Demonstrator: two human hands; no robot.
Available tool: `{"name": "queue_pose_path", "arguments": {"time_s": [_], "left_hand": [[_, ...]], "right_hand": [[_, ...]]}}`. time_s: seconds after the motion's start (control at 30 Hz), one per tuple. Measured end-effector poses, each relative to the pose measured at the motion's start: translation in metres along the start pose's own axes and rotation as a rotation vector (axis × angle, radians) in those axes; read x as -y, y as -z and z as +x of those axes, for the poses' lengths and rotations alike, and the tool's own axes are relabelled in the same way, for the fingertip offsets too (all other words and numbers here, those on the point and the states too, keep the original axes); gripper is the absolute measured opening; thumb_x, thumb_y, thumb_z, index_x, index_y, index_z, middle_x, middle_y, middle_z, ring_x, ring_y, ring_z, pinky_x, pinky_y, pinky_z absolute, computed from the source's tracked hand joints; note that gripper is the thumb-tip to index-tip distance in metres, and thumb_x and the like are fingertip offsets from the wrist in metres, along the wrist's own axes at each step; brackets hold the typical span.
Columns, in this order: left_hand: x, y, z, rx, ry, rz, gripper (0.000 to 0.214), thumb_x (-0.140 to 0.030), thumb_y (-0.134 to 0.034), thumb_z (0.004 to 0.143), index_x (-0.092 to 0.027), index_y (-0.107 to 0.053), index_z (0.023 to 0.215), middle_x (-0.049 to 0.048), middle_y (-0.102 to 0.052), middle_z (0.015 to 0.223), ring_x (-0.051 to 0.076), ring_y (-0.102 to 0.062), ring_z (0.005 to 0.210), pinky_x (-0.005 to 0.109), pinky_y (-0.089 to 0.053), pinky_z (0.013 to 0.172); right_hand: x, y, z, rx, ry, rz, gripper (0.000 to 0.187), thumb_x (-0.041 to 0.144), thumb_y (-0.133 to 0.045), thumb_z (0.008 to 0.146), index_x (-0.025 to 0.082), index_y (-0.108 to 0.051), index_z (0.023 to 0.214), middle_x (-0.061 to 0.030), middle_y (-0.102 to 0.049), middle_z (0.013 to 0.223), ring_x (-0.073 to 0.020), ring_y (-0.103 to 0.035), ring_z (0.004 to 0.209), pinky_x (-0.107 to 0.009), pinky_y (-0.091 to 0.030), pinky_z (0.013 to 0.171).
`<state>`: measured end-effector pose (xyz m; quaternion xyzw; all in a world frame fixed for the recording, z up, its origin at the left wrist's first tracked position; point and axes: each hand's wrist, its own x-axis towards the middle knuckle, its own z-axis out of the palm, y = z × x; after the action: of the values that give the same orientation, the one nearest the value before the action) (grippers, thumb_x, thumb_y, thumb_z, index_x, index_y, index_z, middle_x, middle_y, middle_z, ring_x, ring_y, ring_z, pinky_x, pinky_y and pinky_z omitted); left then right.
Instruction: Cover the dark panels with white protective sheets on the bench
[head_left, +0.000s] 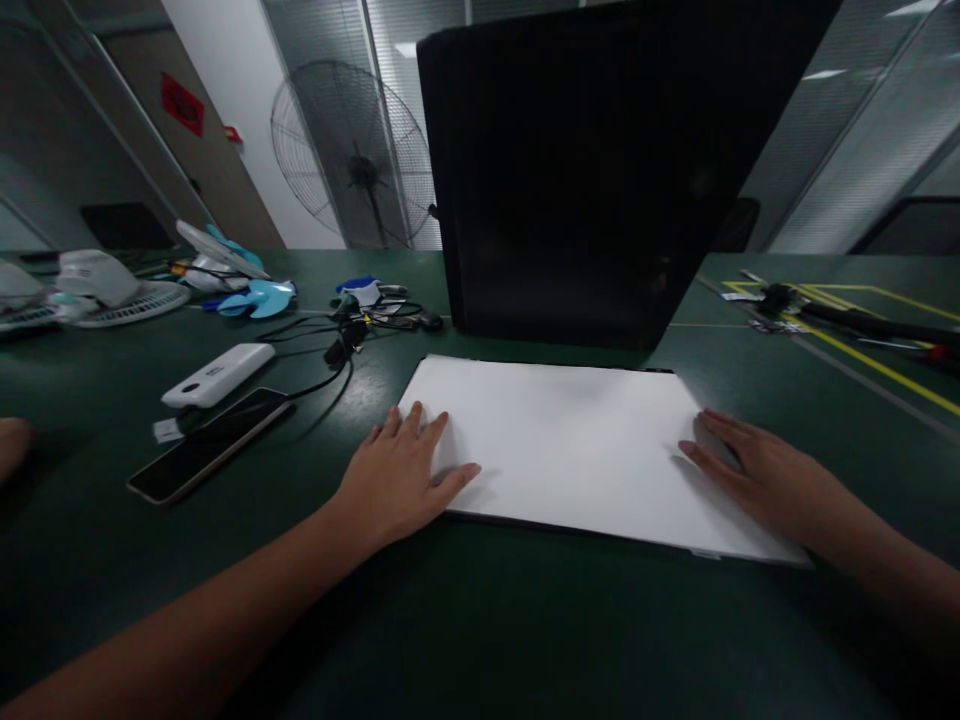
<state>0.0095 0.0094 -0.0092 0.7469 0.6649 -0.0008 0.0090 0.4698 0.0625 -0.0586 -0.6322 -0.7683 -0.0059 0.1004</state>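
A flat white panel (577,445) lies on the dark green table (480,620) in front of me. My left hand (401,480) rests flat on the panel's left edge, fingers spread, thumb on the white surface. My right hand (750,470) lies flat on the panel's right end, fingers stretched toward the middle. Neither hand holds anything. Behind the panel a stack of large black panels (600,170) stands upright, leaning back.
Left of the panel lie a black phone (210,445), a white power bank (219,375) and black cables (341,345). Fan parts (120,285) and blue blades (259,298) sit at far left. A standing fan (352,150) is behind. Another person's fingertips (11,445) show at the left edge. Yellow floor lines (877,365) run at right.
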Motion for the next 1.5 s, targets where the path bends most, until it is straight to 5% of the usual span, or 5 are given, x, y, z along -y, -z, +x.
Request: {"name": "queue_pose_path", "arguments": {"time_s": [0.27,0.47,0.63,1.0,1.5], "left_hand": [[-0.001,0.001,-0.004,-0.004,-0.003,-0.005,0.096,-0.084,-0.036,0.093,-0.018,-0.041,0.163,0.023,-0.038,0.168,0.051,-0.035,0.153,0.068,-0.04,0.115],[-0.003,0.006,-0.006,0.002,-0.01,-0.012,0.093,-0.082,-0.04,0.092,-0.022,-0.042,0.163,0.0193,-0.037,0.169,0.051,-0.033,0.153,0.07,-0.04,0.114],[-0.003,0.004,-0.005,0.003,-0.032,-0.019,0.093,-0.084,-0.038,0.092,-0.023,-0.042,0.163,0.0186,-0.039,0.168,0.048,-0.036,0.153,0.067,-0.039,0.116],[-0.004,0.006,-0.003,0.027,-0.013,0.007,0.098,-0.087,-0.038,0.09,-0.022,-0.041,0.163,0.0173,-0.038,0.169,0.047,-0.035,0.154,0.066,-0.039,0.117],[0.0,0.012,-0.007,-0.249,-0.217,0.009,0.073,-0.072,-0.056,0.091,-0.021,-0.064,0.143,0.0177,-0.058,0.154,0.045,-0.052,0.142,0.067,-0.04,0.117]], "right_hand": [[0.004,-0.002,0.001,-0.026,0.034,0.024,0.077,0.067,-0.043,0.101,0.01,-0.055,0.153,-0.0241,-0.046,0.16,-0.0456,-0.046,0.145,-0.069,-0.042,0.116],[0.043,0.024,-0.021,-0.023,0.507,0.054,0.089,0.064,-0.067,0.091,0.034,-0.032,0.167,-0.0103,-0.024,0.174,-0.0435,-0.023,0.157,-0.074,-0.032,0.119],[0.074,0.03,-0.032,0.068,0.71,0.104,0.103,0.064,-0.076,0.084,0.037,-0.024,0.169,-0.01,-0.029,0.172,-0.0437,-0.03,0.155,-0.071,-0.04,0.116],[0.086,0.033,-0.033,-0.309,1.006,0.049,0.045,0.02,-0.067,0.097,0.021,-0.064,0.142,-0.0091,-0.07,0.137,-0.0237,-0.067,0.122,-0.042,-0.057,0.104],[0.101,0.048,-0.051,-0.487,1.21,-0.146,0.041,0.006,-0.044,0.099,0.018,-0.075,0.122,-0.0069,-0.071,0.135,-0.0225,-0.066,0.122,-0.035,-0.061,0.09]]}}
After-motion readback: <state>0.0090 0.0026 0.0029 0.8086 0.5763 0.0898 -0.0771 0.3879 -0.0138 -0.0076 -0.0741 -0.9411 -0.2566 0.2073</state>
